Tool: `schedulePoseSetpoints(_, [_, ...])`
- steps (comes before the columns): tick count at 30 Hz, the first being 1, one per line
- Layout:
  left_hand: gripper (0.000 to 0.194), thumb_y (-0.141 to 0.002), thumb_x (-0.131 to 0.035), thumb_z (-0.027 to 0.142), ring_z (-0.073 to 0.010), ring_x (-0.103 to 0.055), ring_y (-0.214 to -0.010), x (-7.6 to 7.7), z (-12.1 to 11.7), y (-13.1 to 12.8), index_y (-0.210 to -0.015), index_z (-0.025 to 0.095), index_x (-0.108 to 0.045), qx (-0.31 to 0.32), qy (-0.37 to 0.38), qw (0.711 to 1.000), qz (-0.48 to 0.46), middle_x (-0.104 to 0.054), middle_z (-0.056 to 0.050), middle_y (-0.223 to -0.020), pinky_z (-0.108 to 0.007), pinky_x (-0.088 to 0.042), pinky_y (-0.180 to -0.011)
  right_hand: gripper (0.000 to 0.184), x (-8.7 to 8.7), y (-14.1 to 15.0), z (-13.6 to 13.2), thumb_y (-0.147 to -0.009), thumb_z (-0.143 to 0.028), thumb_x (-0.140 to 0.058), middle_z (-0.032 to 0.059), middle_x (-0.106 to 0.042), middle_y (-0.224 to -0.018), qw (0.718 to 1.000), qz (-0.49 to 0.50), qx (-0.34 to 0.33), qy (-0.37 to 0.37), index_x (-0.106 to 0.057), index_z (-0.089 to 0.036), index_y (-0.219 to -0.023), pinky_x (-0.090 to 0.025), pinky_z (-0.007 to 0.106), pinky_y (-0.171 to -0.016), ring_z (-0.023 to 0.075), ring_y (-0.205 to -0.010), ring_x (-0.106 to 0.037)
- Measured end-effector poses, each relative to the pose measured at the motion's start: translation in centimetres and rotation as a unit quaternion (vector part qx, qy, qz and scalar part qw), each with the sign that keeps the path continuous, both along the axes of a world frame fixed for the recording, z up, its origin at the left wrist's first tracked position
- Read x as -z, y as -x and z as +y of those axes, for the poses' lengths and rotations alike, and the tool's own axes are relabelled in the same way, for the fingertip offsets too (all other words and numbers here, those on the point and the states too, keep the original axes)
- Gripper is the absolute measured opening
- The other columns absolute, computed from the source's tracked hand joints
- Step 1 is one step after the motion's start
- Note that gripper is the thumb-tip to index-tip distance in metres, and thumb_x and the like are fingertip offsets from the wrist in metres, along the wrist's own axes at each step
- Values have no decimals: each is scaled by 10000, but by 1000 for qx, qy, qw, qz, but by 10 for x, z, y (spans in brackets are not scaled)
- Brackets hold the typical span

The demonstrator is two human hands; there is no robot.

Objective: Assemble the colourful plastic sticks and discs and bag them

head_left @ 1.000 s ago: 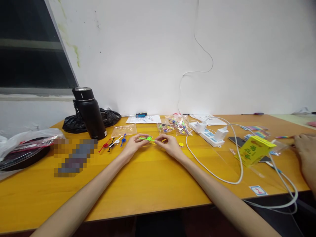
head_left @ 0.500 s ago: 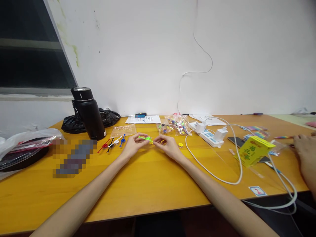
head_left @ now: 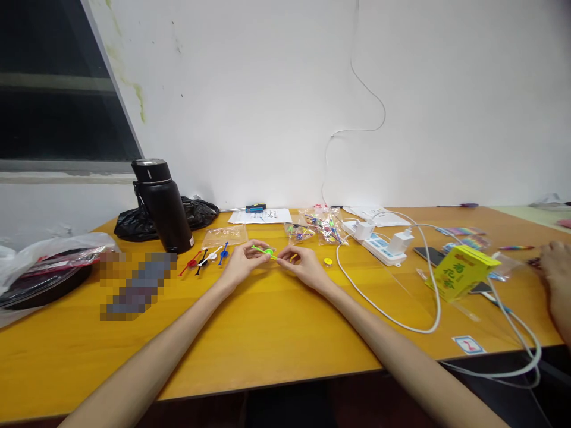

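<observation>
Both my hands meet over the middle of the orange table [head_left: 267, 333]. My left hand [head_left: 243, 261] pinches one end of a small green plastic pin with a round disc [head_left: 266, 252]. My right hand [head_left: 303, 264] pinches its other end, and a bit of yellow plastic [head_left: 293, 257] shows by those fingers. Red, black, white and blue pins of the same kind [head_left: 206, 258] lie in a row just left of my left hand. A loose yellow disc [head_left: 328, 261] lies right of my right hand.
A black flask [head_left: 163, 205] and a black bag [head_left: 196, 213] stand back left, clear bags of coloured pins [head_left: 319, 227] behind my hands. A white power strip [head_left: 377, 245] with cables, a yellow carton [head_left: 461, 270] and another person's hand [head_left: 555, 267] are at the right.
My hands have stayed together on the green pin, with only small finger movements. The other person's hand at the right edge has drawn back a little.
</observation>
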State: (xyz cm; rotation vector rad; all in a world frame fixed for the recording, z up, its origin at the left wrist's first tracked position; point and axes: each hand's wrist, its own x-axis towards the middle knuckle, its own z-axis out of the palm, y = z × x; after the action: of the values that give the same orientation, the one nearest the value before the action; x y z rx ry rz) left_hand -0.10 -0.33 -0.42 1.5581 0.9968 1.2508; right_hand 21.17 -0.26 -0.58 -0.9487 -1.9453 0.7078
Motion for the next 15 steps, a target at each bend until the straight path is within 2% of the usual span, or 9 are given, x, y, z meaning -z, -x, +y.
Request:
schedulePoseSetpoints(6, [398,-736,-829,424,-248,-705,-1048,0,2,0,-1016,187,-674,9,-35,999,-7,-759,-99,-1124,-378,-554,-938,255,-2,-1,3,-891,-431,-667,54,-756,-928,999,37,22,25,-746,-192,-936,-491,292,-738,196,-865,-674])
schedulePoseSetpoints(10, [402,-734,-827,444,-250,-699,-1066,2,2,0,-992,183,-663,21,-20,999,-18,-750,-107,-1144,-376,-560,-919,297,-2,-4,10,-833,-466,-715,58,-744,-939,989,120,27,79,-737,-192,-946,-501,296,-752,204,-889,-670])
schedulePoseSetpoints(15, [382,-779,-782,468,-246,-689,-1021,-1,-3,-3,-1004,176,-684,41,-17,999,15,-735,-111,-1115,-337,-567,-823,369,-6,-6,12,-798,-521,-725,57,-731,-888,968,200,27,146,-726,-186,-952,-503,279,-730,187,-853,-647])
